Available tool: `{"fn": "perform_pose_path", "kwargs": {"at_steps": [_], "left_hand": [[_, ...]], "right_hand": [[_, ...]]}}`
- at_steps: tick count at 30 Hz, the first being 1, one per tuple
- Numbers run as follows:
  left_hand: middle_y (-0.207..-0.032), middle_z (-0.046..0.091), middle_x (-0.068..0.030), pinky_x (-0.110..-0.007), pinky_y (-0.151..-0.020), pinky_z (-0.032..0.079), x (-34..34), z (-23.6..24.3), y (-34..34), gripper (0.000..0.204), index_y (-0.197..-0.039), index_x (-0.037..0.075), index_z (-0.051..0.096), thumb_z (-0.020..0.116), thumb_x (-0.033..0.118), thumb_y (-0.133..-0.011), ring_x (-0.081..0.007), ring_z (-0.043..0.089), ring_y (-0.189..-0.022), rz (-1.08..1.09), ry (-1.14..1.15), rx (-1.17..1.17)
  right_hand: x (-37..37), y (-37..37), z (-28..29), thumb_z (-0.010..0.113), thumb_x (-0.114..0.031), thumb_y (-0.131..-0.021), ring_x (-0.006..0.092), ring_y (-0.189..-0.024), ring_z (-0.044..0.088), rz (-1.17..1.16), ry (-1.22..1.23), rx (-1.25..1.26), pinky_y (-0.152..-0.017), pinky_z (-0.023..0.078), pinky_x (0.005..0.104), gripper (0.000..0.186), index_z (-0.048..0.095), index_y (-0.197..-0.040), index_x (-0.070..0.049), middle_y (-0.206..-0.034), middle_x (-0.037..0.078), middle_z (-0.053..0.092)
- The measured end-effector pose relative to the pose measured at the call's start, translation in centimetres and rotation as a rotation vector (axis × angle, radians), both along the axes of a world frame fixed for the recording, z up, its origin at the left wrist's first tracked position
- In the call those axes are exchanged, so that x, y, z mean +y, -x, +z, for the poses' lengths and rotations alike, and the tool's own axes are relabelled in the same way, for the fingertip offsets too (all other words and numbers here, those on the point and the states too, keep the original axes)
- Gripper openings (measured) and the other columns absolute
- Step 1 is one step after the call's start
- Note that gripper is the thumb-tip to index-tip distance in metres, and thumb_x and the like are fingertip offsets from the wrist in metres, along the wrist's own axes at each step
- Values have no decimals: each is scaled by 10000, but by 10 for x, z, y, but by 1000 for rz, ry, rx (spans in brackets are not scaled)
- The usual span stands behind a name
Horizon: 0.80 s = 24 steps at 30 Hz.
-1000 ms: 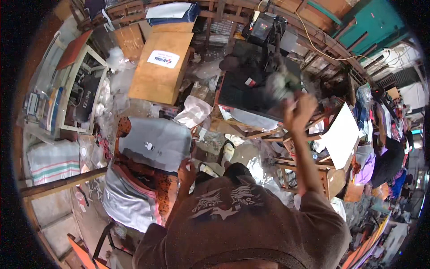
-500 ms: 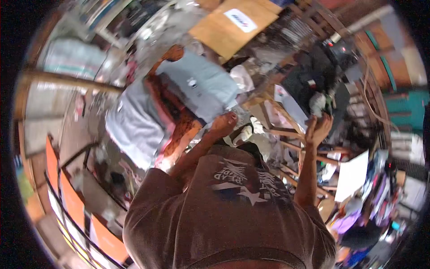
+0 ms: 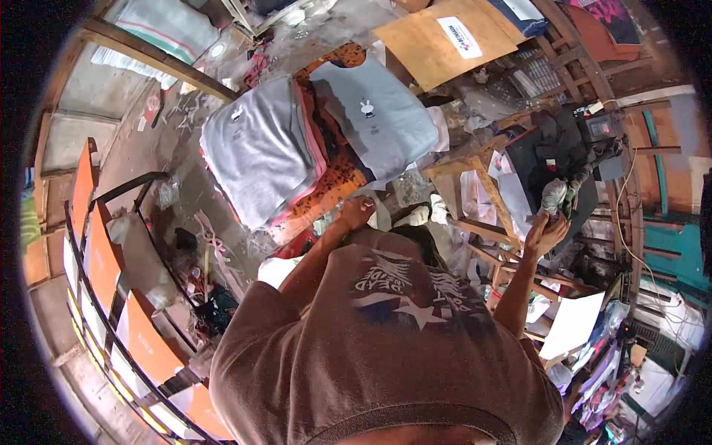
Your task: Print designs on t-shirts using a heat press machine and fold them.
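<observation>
Fingers of the right hand (image 3: 545, 231) curl around a pale bundle (image 3: 554, 196) by the black machine (image 3: 552, 159), the left hand (image 3: 356, 213) rests closed near grey shirts (image 3: 259, 148), so placing the bundle seems next.

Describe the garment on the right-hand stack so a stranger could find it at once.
Start at the brown cardboard box at the top of the picture. Just below it two stacks of folded clothes sit side by side, and the grey-blue shirt tops the right one. Unlike the grey shirt on the left stack, it lies nearest the box.
</observation>
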<state>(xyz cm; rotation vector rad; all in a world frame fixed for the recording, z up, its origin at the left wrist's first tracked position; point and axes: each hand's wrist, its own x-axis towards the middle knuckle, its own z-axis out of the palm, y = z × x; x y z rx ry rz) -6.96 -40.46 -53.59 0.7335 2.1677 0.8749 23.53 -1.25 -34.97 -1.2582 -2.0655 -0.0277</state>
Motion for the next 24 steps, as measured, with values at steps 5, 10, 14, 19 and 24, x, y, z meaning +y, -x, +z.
{"fn": "perform_pose_path", "kwargs": {"at_steps": [5, 10, 14, 19, 24], "left_hand": [[-929, 706, -68, -391, -725, 557, 39, -15, -8, 420, -1115, 129, 662, 756, 331, -759, -245, 683, -834, 567, -126, -912], [-854, 665, -68, -377, -671, 544, 83, -37, -11, 432, -1069, 57, 644, 780, 318, -754, -211, 650, -784, 773, -91, -816], [-846, 626, -53, -350, -638, 506, 87, -60, -12, 321, -1000, 61, 619, 713, 326, -846, -174, 593, -724, 499, -82, -366], [-886, 619, -39, -341, -645, 493, 83, -26, -15, 256, -1062, 85, 612, 651, 280, -901, -168, 581, -759, 407, -111, -601], [-783, 630, -38, -341, -601, 483, 101, 64, 16, 208, -917, 78, 640, 658, 282, -883, -183, 606, -696, 402, -349, -686]], "right_hand": [[2, -2, -2, 501, -495, -948, 400, -1369, 344, 8, -34, 7, -1110, 290, 552, 546, 555, -1270, -58, -1347, 163, 514], [4, -7, -2, 479, -456, -974, 440, -1334, 366, 30, -36, -47, -1109, 286, 566, 521, 524, -1303, -55, -1341, 198, 508], [2, -6, 0, 488, -438, -973, 449, -1330, 368, 62, -48, -53, -1122, 268, 568, 519, 513, -1314, -47, -1341, 195, 512], [-4, 1, 4, 487, -446, -972, 434, -1355, 340, -14, 33, -27, -1128, 255, 569, 527, 507, -1319, -50, -1363, 190, 494], [-8, 9, 5, 545, -376, -953, 431, -1235, 438, -5, -110, 13, -1099, 287, 536, 462, 549, -1254, -26, -1261, 211, 547]]}}
